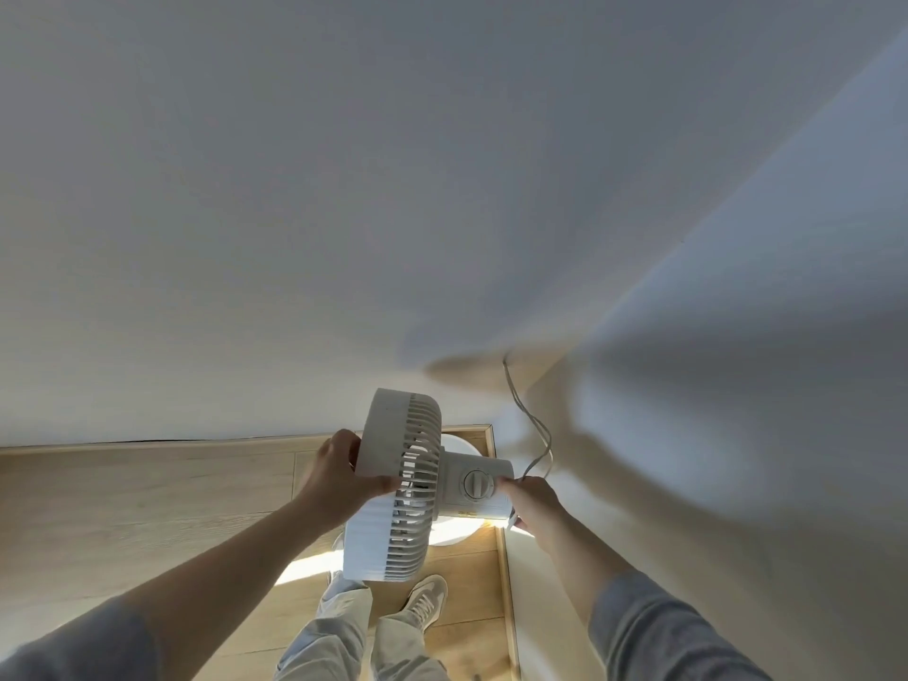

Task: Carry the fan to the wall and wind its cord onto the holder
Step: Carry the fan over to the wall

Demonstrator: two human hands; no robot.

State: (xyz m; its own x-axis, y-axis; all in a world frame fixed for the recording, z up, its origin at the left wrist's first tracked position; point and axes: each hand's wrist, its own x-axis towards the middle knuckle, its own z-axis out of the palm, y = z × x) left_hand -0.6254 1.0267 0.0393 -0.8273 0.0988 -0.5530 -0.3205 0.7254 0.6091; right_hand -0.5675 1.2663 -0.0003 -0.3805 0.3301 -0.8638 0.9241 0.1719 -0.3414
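Observation:
A white standing fan (393, 489) is right in front of me in a room corner, its round grille head seen from above and its motor housing with a dial pointing right. My left hand (339, 476) grips the left rim of the fan head. My right hand (528, 501) is at the back end of the motor housing, fingers curled there around the grey cord (533, 425). The cord rises from that hand in a loop up along the right wall. The fan's round base (459, 530) shows on the floor below. I cannot see a cord holder.
Two white walls meet in the corner just behind the fan, with a wooden skirting board (147, 444) along their foot. Light wooden floor (123, 523) spreads to the left. My own legs and a beige shoe (427, 599) stand directly under the fan.

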